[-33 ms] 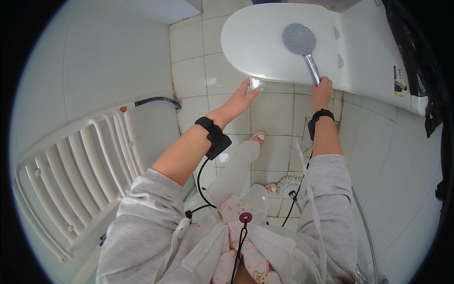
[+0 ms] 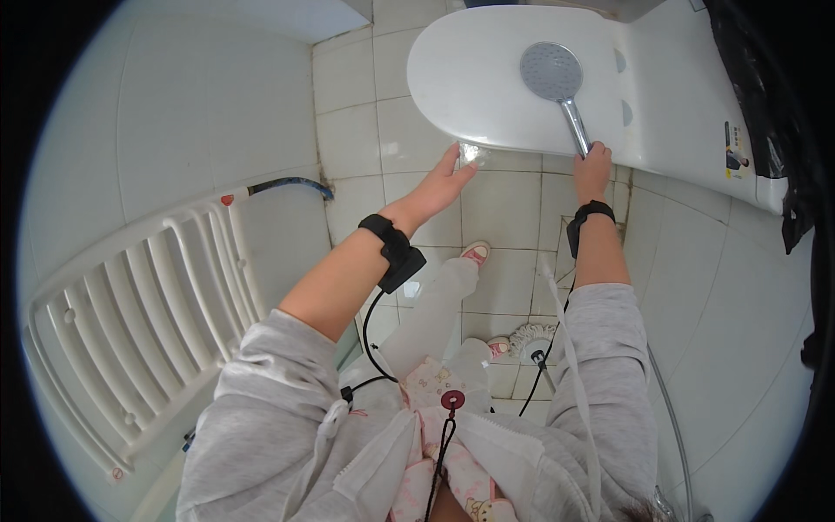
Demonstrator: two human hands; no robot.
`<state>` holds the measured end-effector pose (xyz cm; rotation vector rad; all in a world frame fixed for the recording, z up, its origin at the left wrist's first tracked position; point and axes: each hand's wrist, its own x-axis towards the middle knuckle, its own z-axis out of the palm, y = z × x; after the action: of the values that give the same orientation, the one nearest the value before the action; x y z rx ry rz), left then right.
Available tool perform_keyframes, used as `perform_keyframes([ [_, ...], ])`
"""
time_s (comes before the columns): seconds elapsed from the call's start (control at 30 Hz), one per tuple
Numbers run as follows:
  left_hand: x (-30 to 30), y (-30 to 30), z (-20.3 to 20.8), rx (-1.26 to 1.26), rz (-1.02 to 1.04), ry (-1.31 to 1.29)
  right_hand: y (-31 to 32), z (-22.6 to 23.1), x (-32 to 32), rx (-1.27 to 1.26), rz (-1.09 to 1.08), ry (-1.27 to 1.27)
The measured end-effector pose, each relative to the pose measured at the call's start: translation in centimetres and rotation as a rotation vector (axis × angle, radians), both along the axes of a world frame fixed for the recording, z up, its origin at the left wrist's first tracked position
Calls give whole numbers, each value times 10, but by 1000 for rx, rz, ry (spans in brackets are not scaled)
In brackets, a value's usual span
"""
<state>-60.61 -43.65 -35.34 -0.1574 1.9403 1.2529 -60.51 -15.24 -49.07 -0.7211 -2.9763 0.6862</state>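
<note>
At the near edge: two grey sleeves (image 2: 604,348) pushed up the forearms, a black strap (image 2: 396,261) on the left wrist and a similar one on the right. Just beyond, on the tiled floor (image 2: 504,209), a white mop head (image 2: 531,339) lies beside a pink-and-white shoe (image 2: 497,348). Along the right wall runs a grey hose (image 2: 675,418); whether it joins anything is unclear.

Step in hand, by judgement: steadying the shower head (image 2: 551,73) by its handle. Best done with a firm wrap low on the handle, wrist straight, spray plate kept level so the heavier end does not swing. The free hand would serve well under the head if it needs lifting.

Fingers: right hand (image 2: 593,170) has its fingers curled around the lower end of the chrome handle, no gap seen. Left hand (image 2: 441,184) is empty, thumb and fingers spread, tips near the rim of the white toilet lid (image 2: 470,83); contact there uncertain.

Farther out, the shower head is over the lid, spray plate facing up, handle slanting back toward the right hand. Resting or held just above: not clear. White cistern (image 2: 674,96) to its right, black plastic (image 2: 752,96) along the far side of that
</note>
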Motion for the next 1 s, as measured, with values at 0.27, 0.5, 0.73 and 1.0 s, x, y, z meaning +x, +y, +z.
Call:
perform_keyframes([
  [0.27, 2, 3, 5, 15, -11, 18, 3, 1, 2, 0, 22, -87],
  [0.5, 3, 9, 16, -3, -50, 38, -2, 18, 18, 1, 68, 21],
  [0.73, 16, 31, 37, 108, -89, -4, -12, 77, 71, -87, 45, 47],
  [1.0, 37, 73, 101, 253, -230, -126, -43, 188, 146, -363, 2, 317],
])
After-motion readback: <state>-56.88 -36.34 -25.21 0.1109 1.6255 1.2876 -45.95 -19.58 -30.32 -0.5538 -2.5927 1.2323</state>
